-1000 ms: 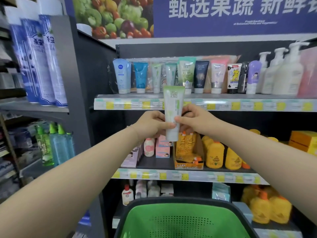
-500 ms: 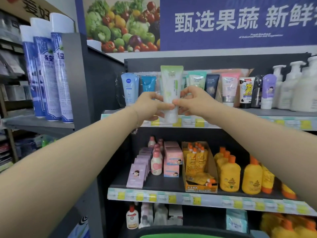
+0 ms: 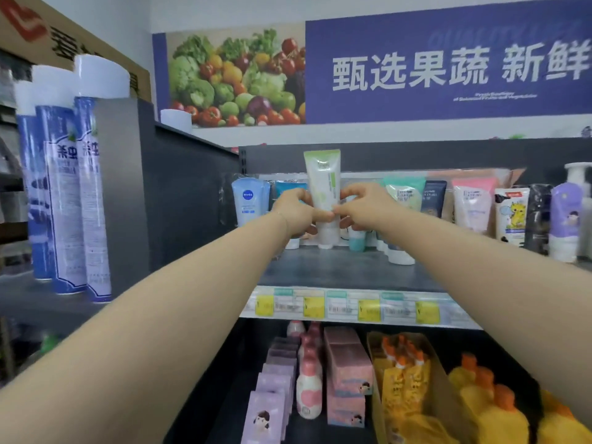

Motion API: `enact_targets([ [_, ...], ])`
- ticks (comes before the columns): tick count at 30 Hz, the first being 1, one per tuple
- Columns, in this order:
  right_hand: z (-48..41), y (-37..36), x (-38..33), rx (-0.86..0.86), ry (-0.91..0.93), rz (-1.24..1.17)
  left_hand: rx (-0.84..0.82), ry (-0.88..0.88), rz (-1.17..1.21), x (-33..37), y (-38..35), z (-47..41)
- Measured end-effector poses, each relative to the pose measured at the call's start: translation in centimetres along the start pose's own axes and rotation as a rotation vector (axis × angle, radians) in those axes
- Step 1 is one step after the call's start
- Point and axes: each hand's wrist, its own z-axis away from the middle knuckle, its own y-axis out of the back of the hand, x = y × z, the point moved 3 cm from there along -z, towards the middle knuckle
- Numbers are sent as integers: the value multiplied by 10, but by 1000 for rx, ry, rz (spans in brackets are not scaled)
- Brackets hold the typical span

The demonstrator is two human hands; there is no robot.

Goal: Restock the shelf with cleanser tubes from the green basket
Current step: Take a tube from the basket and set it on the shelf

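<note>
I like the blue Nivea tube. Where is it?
In the head view, the blue Nivea tube stands at the left end of the upper shelf, just left of the left hand.

**Aisle under a produce banner**

A white wall (image 3: 224,11) carries a blue banner (image 3: 448,68) with white Chinese lettering and a vegetable photo. Dark grey shelving panels (image 3: 185,193) stand below. At left stand blue spray cans (image 3: 64,203), a cardboard box (image 3: 73,40) above them.

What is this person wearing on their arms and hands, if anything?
The left forearm and right forearm are bare, with no sleeve in view. The left hand and right hand are ungloved. A thin bracelet circles the left wrist. No watch shows; rings are too small to tell.
</note>
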Motion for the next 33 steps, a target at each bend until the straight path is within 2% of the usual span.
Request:
enact_targets([
  [8,-52,-27,37,-58,-150,47,-37,31,-214,-37,-15,-67],
  [13,-71,-34,52,-25,-142,79,9,-17,-302,-50,-28,-88],
  [16,-76,-37,63,-71,-161,128,-9,-21,-356,-59,-35,-95],
  [22,-75,-43,70,-141,-125,135,10,-16,-341,-75,-38,-105],
  [27,-71,-42,62,-132,-194,194,56,1,-392,-74,-36,-99],
  [29,-70,-39,57,-82,-159,283,106,15,-409,-67,-30,-92],
  [33,-51,-27,40,-3,36,514,207,-33,-500,-49,-15,-76],
])
